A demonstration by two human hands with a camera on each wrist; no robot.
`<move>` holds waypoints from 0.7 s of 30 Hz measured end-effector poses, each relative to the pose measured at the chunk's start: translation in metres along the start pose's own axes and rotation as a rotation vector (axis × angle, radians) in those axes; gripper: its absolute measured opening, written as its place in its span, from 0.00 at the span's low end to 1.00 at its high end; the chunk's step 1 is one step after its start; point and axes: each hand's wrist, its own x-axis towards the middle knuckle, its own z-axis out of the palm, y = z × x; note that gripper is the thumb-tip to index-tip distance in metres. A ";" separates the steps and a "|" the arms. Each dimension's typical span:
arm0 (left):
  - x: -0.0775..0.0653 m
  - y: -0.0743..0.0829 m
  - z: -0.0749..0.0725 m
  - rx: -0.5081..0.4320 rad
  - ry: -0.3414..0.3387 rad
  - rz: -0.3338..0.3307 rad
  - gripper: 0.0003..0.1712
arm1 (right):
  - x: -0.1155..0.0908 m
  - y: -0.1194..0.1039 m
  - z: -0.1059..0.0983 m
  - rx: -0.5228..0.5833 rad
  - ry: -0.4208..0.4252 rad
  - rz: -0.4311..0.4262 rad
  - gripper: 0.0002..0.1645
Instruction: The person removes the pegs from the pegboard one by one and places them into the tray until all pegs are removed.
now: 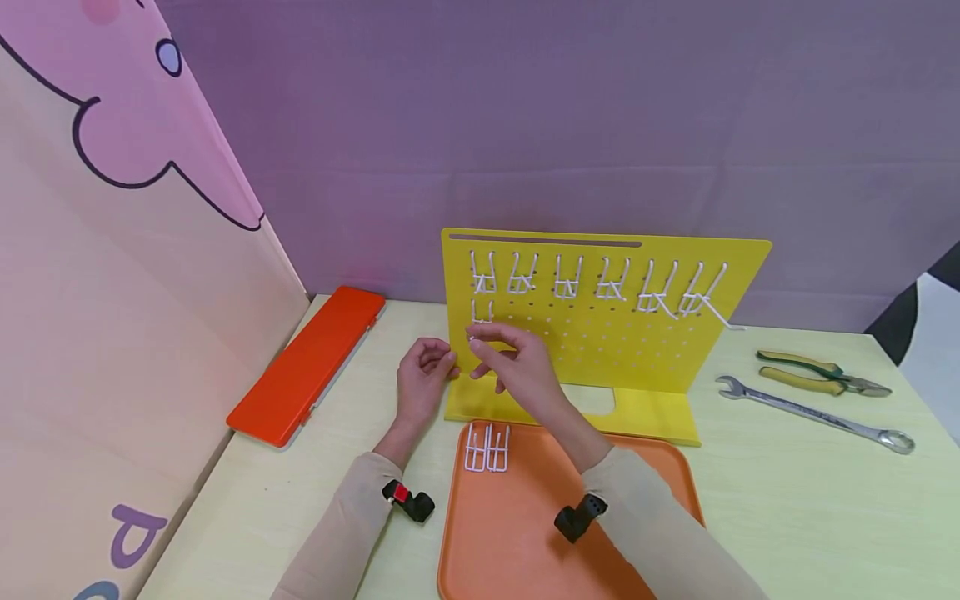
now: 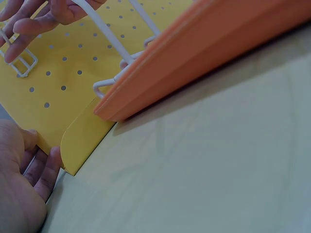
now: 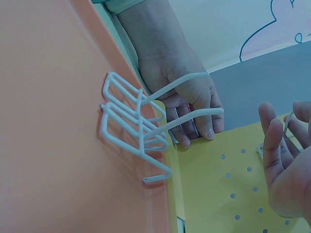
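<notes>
A yellow pegboard (image 1: 570, 346) stands upright on its base. My left hand (image 1: 422, 383) pinches its left edge, thumb in front and the other fingers partly hidden behind. My right hand (image 1: 528, 371) is before the board's left side, its thumb and index finger pinching a white wire hook (image 2: 30, 63) in the second row; the fingers hide part of it. Several white hooks (image 1: 567, 287) hang along the top row. Two more white hooks (image 1: 487, 458) lie side by side at the far left of an orange tray (image 1: 517, 533), beneath my right forearm.
A red flat case (image 1: 311, 362) lies on the table to the left. To the right are yellow-handled pliers (image 1: 821, 375) and a combination wrench (image 1: 813, 417). A purple curtain (image 1: 570, 108) hangs behind the board, and a printed panel (image 1: 112, 317) borders the left side.
</notes>
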 end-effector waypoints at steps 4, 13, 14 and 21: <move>0.000 0.000 -0.001 -0.004 0.002 -0.005 0.08 | 0.002 0.001 -0.001 0.013 -0.004 0.000 0.18; 0.000 0.001 0.000 -0.024 -0.005 -0.010 0.08 | 0.002 0.000 -0.001 0.009 0.015 0.005 0.15; 0.000 0.001 0.000 -0.023 -0.004 -0.010 0.07 | 0.002 0.000 -0.001 0.008 0.016 0.007 0.15; 0.000 0.000 0.001 -0.055 0.006 -0.006 0.06 | 0.001 0.001 0.000 0.013 0.017 0.015 0.14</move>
